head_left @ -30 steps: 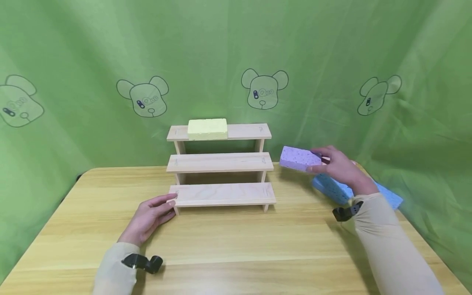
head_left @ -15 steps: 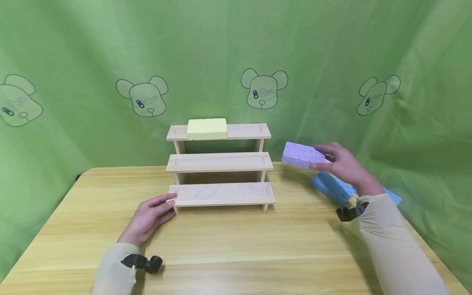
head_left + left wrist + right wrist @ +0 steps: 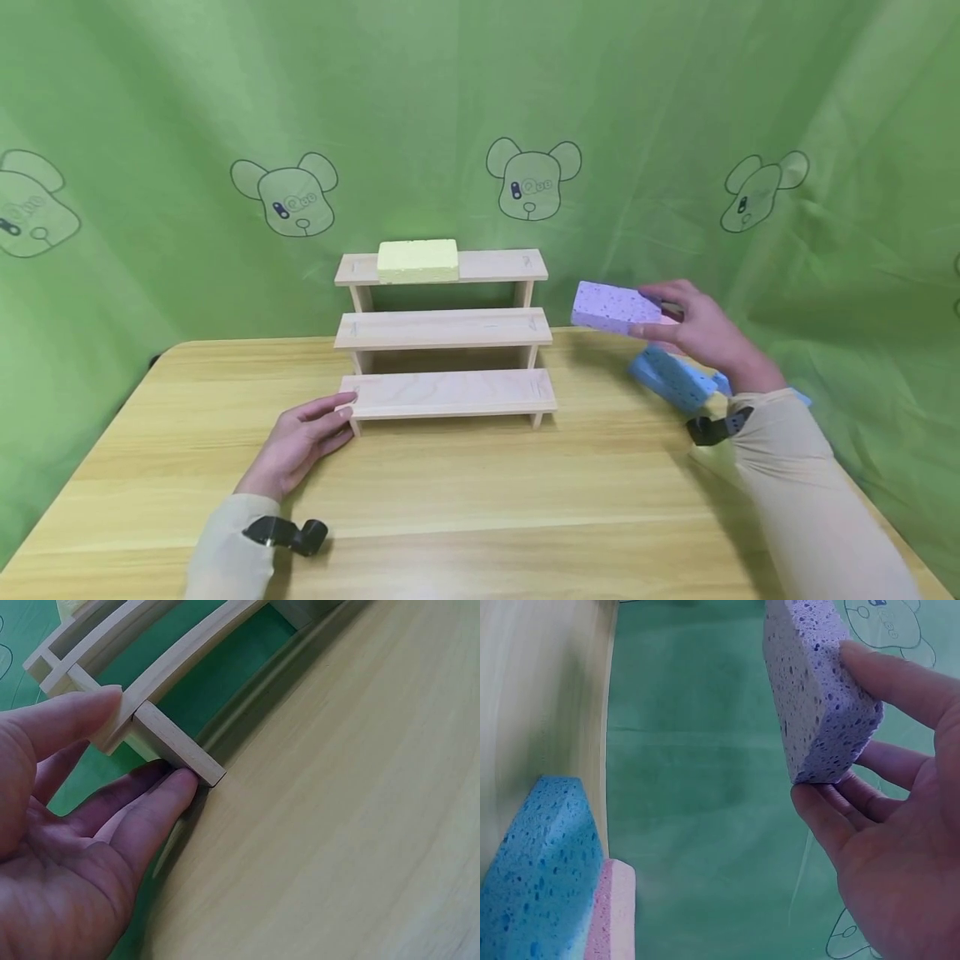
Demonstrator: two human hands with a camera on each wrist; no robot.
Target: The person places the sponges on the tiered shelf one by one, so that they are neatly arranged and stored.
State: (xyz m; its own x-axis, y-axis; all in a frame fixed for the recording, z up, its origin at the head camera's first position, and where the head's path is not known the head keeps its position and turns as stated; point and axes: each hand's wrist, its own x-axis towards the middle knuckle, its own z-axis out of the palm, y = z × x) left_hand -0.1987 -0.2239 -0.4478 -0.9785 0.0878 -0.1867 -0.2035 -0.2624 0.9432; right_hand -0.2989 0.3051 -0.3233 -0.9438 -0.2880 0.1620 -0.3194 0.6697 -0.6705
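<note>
A three-tier wooden step rack (image 3: 446,393) stands mid-table, with a yellow sponge (image 3: 417,262) on its top tier. My left hand (image 3: 303,437) holds the left end of the bottom tier; in the left wrist view, my left thumb is on the board's end and other fingers touch the rack's leg (image 3: 180,746). Right of the rack, my right hand (image 3: 701,329) grips a purple sponge (image 3: 611,307) by its right end, raised above the table. In the right wrist view, thumb and fingers pinch the purple sponge (image 3: 821,697) from opposite sides.
Blue sponges (image 3: 671,379) lie at the table's right side, partly hidden by my right arm. Beside them shows a pink sponge (image 3: 615,907). A yellowish piece (image 3: 716,407) peeks out by the wrist. A green curtain (image 3: 420,100) hangs behind the wooden table (image 3: 465,508).
My right hand has lifted the purple sponge a little higher, shifting slightly right at first. The left hand stays at the rack's end, and the yellow sponge has not moved.
</note>
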